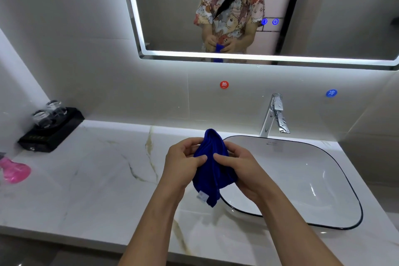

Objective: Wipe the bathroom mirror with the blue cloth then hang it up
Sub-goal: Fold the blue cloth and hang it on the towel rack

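- Both hands up over the counter edge: left hand (183,163) and right hand (239,165) each curled round the blue cloth (212,166), thumbs pressed onto its front, bunching it between them.
- Cloth held in the air just left of the basin (336,179), well below the mirror (302,17); one end pokes up past the fingers, the other hangs down with a white label at the corner.
- Probably gathering or folding into a pad before the wipe; no contact with glass yet, nothing hung.
- Risk: loose lower end dipping into the basin or dragging on the marble counter (90,179) if lowered, picking up water and smearing the glass.
- Risk: thick bunched wad touching only at a small patch, leaving streaks; flatter fold likely better.
- Risk: label corner trailing across the glass.
- Risk: reaching up past the faucet (275,114), snagging the hanging end or knocking the wrist.
- Glasses on the black tray (54,134) sit far left, unlikely to be hit.
- No hook or rail in view for hanging.
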Available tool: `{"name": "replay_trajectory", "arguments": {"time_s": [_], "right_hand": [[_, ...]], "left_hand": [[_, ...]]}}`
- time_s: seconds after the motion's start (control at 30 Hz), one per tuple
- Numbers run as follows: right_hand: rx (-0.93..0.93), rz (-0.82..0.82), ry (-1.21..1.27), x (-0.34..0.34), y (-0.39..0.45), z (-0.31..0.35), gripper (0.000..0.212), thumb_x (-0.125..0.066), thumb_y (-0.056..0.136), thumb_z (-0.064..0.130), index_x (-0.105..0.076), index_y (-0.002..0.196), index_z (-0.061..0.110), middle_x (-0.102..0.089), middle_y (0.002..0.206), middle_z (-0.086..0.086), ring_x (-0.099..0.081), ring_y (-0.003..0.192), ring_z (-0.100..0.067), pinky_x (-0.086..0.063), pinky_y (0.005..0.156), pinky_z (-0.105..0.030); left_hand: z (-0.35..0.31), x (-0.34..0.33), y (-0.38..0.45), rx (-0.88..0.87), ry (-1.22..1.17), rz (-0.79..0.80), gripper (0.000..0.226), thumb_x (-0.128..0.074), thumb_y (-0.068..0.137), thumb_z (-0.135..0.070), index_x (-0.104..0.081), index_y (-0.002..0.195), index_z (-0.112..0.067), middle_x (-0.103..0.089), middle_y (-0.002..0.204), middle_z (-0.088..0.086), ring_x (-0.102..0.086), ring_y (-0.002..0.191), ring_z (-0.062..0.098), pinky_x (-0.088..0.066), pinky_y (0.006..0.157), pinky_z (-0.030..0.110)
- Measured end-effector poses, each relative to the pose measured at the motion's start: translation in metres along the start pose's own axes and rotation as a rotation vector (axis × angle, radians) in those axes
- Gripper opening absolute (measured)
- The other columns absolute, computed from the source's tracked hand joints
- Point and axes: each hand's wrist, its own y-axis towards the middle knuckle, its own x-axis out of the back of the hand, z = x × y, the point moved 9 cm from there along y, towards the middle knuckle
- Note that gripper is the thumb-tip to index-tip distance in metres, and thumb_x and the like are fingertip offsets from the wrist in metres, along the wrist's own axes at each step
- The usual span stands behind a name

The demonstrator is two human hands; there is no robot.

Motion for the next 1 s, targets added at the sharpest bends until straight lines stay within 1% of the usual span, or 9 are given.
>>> {"name": "replay_trajectory", "arguments": {"time_s": [0.13, 0.23, 0.37, 0.5, 0.67, 0.8, 0.9, 0.93, 1.0], "right_hand": [[-0.024, -0.011, -0.192, -0.002, -0.003, -0.005, 0.042, -0.082, 0.081, -0.001, -0.07, 0.119, 0.014, -0.077, 0.107, -0.01, -0.075, 0.098, -0.029, -0.063, 0.086, -0.045], [-0.056, -0.073, -0.278, 0.004, -0.002, -0.008, 0.033, -0.074, 0.087, -0.005, -0.07, 0.115, 0.012, -0.079, 0.099, -0.009, -0.077, 0.091, -0.029, -0.063, 0.082, -0.047], [-0.069, -0.147, -0.29, 0.013, -0.002, -0.003, 0.025, -0.061, 0.094, -0.009, -0.071, 0.109, 0.008, -0.079, 0.093, -0.011, -0.076, 0.084, -0.029, -0.059, 0.068, -0.036], [-0.061, -0.179, -0.382, 0.016, -0.002, 0.006, 0.016, -0.059, 0.099, 0.004, -0.074, 0.102, 0.01, -0.076, 0.083, -0.007, -0.069, 0.071, -0.02, -0.054, 0.063, -0.03], [-0.04, -0.212, -0.388, 0.016, -0.005, 0.017, 0.021, -0.06, 0.099, 0.011, -0.076, 0.086, 0.009, -0.071, 0.072, -0.005, -0.061, 0.062, -0.018, -0.048, 0.063, -0.029], [-0.081, -0.195, -0.267, 0.012, -0.009, 0.019, 0.022, -0.062, 0.098, 0.008, -0.075, 0.081, 0.004, -0.069, 0.074, -0.013, -0.061, 0.065, -0.023, -0.048, 0.064, -0.032], [-0.087, -0.17, -0.076, 0.002, -0.011, 0.019, 0.027, -0.061, 0.096, 0.002, -0.073, 0.072, 0.007, -0.067, 0.07, -0.013, -0.061, 0.06, -0.023, -0.049, 0.059, -0.029], [-0.086, -0.166, -0.052, -0.001, -0.011, 0.019, 0.029, -0.06, 0.096, 0.002, -0.072, 0.071, 0.007, -0.067, 0.069, -0.013, -0.061, 0.059, -0.023, -0.05, 0.058, -0.029], [-0.086, -0.186, -0.04, -0.004, -0.01, 0.017, 0.027, -0.061, 0.096, 0.002, -0.069, 0.071, 0.007, -0.064, 0.068, -0.013, -0.059, 0.06, -0.026, -0.05, 0.061, -0.032]], "left_hand": [[0.0, 0.001, -0.004, 0.008, -0.051, -0.028, 0.041, -0.064, 0.088, 0.01, -0.074, 0.111, -0.022, -0.078, 0.099, 0.0, -0.075, 0.088, 0.016, -0.057, 0.066, 0.025], [-0.002, 0.005, -0.005, -0.004, -0.048, -0.055, 0.041, -0.061, 0.089, 0.011, -0.074, 0.106, -0.023, -0.078, 0.094, -0.004, -0.074, 0.086, 0.012, -0.057, 0.065, 0.023], [-0.006, 0.012, -0.007, -0.033, -0.007, -0.075, 0.044, -0.056, 0.089, 0.011, -0.074, 0.099, -0.028, -0.078, 0.091, -0.011, -0.073, 0.086, 0.008, -0.057, 0.072, 0.023], [-0.005, 0.024, -0.004, -0.081, 0.105, -0.146, 0.045, -0.054, 0.089, 0.009, -0.074, 0.102, -0.03, -0.076, 0.095, -0.011, -0.072, 0.091, 0.008, -0.058, 0.079, 0.025], [-0.013, 0.037, -0.006, -0.157, 0.267, -0.284, 0.044, -0.052, 0.093, 0.005, -0.067, 0.116, -0.03, -0.065, 0.106, -0.01, -0.062, 0.093, 0.003, -0.046, 0.069, 0.007], [-0.019, 0.042, -0.009, -0.233, 0.434, -0.407, 0.03, -0.063, 0.092, -0.009, -0.066, 0.116, -0.027, -0.064, 0.111, -0.012, -0.06, 0.102, 0.011, -0.047, 0.088, 0.025], [-0.021, 0.041, -0.017, -0.226, 0.572, -0.508, 0.02, -0.075, 0.088, -0.033, -0.065, 0.104, -0.028, -0.058, 0.105, -0.015, -0.054, 0.102, 0.013, -0.043, 0.084, 0.027], [-0.017, 0.039, -0.015, -0.178, 0.515, -0.474, 0.017, -0.076, 0.086, -0.036, -0.066, 0.095, -0.024, -0.063, 0.098, -0.013, -0.059, 0.096, 0.014, -0.043, 0.078, 0.026], [-0.001, 0.025, -0.008, -0.026, 0.27, -0.286, 0.021, -0.073, 0.09, -0.039, -0.07, 0.087, -0.018, -0.071, 0.086, -0.003, -0.067, 0.083, 0.016, -0.049, 0.07, 0.026]]}}
